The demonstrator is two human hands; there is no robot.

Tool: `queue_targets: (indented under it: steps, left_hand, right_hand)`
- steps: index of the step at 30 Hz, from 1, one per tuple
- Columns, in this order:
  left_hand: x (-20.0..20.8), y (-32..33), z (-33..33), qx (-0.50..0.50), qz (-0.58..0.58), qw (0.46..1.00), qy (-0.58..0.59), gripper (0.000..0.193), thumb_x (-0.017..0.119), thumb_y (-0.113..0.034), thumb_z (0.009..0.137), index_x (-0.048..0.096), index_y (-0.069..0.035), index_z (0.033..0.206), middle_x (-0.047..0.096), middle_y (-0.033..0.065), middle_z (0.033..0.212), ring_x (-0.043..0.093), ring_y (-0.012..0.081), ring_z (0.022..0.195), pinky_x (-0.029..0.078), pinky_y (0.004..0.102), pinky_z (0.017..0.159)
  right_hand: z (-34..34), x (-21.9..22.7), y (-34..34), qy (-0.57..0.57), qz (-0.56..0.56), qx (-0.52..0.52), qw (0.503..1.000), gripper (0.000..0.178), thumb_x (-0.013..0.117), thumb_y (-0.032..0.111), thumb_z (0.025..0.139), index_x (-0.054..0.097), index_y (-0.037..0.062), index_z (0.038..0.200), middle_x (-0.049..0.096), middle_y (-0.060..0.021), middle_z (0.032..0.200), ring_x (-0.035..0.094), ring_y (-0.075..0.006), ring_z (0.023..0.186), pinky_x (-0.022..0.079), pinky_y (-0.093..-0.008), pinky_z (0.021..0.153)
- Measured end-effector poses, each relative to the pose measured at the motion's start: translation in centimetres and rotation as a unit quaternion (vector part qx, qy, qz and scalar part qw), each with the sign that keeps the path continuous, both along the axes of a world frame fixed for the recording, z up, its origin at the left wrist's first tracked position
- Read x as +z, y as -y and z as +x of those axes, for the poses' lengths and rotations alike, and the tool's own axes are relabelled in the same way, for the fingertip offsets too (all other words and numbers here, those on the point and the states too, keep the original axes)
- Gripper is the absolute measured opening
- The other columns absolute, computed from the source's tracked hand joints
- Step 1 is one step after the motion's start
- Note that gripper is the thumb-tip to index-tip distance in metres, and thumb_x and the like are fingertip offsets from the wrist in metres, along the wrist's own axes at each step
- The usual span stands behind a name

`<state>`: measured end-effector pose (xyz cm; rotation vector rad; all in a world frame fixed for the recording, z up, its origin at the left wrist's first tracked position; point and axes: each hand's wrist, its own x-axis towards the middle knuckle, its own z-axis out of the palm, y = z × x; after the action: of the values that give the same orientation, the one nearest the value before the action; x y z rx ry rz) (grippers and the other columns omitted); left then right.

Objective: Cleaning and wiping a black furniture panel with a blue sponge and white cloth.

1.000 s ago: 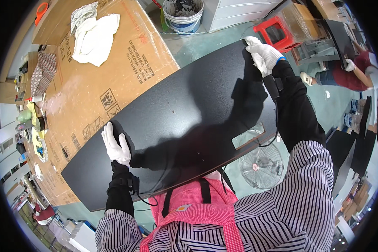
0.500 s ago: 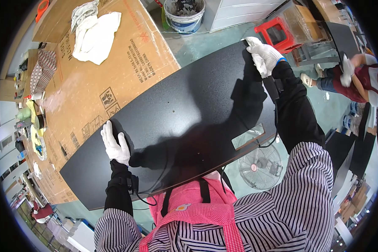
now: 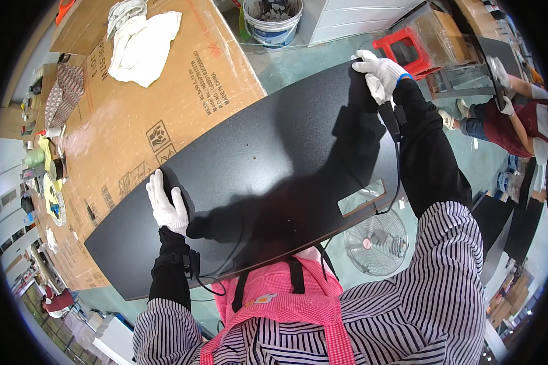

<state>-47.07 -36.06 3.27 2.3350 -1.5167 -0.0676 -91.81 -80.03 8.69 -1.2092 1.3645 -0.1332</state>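
Note:
A long black board (image 3: 225, 182) lies slantwise in front of me. Its left part overlaps the cardboard-covered table, while its right part reaches out over the floor. Small holes dot its surface, and a rectangular cutout is near the right end of its near edge. My left hand (image 3: 168, 208), in a white glove, rests flat on the board's left part with the fingers stretched and the thumb apart. At the far right corner, my gloved right hand (image 3: 380, 76) is closed over the board's edge; the fingertips are partly hidden. The near edge is close against my pink apron (image 3: 280, 298).
White cloths (image 3: 146, 48) lie on the cardboard tabletop (image 3: 195, 79). Beyond it stand a bucket (image 3: 273, 30) and a red stool (image 3: 405, 52). A floor fan (image 3: 376, 243) is below the board's right end. At right, a person (image 3: 508, 125) handles a dark panel.
My hands and the board keep nearly the same places; the view has shifted slightly. At right, the other person's hands have moved, and a dark panel now shows upright by them.

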Motion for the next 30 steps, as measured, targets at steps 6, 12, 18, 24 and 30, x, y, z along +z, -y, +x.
queue_targets:
  steps: [6, 12, 18, 24, 30]
  left_hand:
    - [-0.2, 1.0, -0.5, -0.014, -0.014, 1.0, -0.013, 0.063, 0.059, -0.014, 0.101, 0.043, -0.002, 0.16, 0.048, 0.0234, 0.161, 0.039, 0.0446, 0.153, 0.027, 0.0512, 0.129]
    - [-0.1, 0.9, -0.5, -0.011, -0.01, 1.0, -0.013, 0.062, 0.059, -0.013, 0.101, 0.043, -0.001, 0.16, 0.048, 0.0239, 0.16, 0.039, 0.0442, 0.153, 0.027, 0.0512, 0.129]
    - [0.3, 0.6, -0.3, 0.0, -0.002, 1.0, -0.014, 0.062, 0.059, -0.014, 0.1, 0.044, -0.001, 0.159, 0.048, 0.0244, 0.16, 0.04, 0.0443, 0.152, 0.027, 0.0512, 0.129]
    - [0.0, 1.5, -0.6, -0.013, -0.013, 1.0, -0.024, 0.062, 0.059, -0.013, 0.1, 0.044, -0.001, 0.159, 0.049, 0.0241, 0.159, 0.04, 0.0442, 0.152, 0.026, 0.0515, 0.129]
    - [0.4, 1.1, -0.4, -0.003, -0.01, 0.999, -0.031, 0.062, 0.06, -0.013, 0.1, 0.045, -0.001, 0.158, 0.052, 0.0252, 0.156, 0.042, 0.0446, 0.15, 0.026, 0.0521, 0.129]
  right_hand:
    - [-3.3, -4.0, 2.5, -0.025, -0.118, 0.081, 0.989, 0.047, 0.067, 0.023, 0.103, 0.056, 0.0083, 0.146, 0.065, -0.0086, 0.119, 0.058, -0.0165, 0.115, 0.045, -0.0303, 0.101]
    - [-1.9, -1.9, 1.6, -0.081, -0.079, 0.066, 0.991, 0.046, 0.069, 0.031, 0.102, 0.059, 0.0108, 0.141, 0.065, -0.007, 0.116, 0.057, -0.018, 0.11, 0.046, -0.0325, 0.097]
    - [-1.2, -3.0, 1.0, -0.038, -0.017, -0.013, 0.999, 0.052, 0.071, 0.03, 0.1, 0.058, 0.0126, 0.147, 0.066, -0.0089, 0.127, 0.06, -0.0174, 0.114, 0.047, -0.0315, 0.098]
    - [-9.3, -4.4, 1.4, 0.076, -0.308, -0.168, 0.933, 0.04, 0.063, 0.005, 0.099, 0.063, 0.0029, 0.14, 0.073, -0.0055, 0.119, 0.068, -0.015, 0.102, 0.056, -0.0328, 0.085]
    - [4.2, -2.8, -7.6, -0.099, -0.466, -0.098, 0.874, 0.029, 0.067, 0.026, 0.098, 0.076, 0.0068, 0.119, 0.075, -0.0218, 0.117, 0.071, -0.0358, 0.112, 0.055, -0.0422, 0.095]
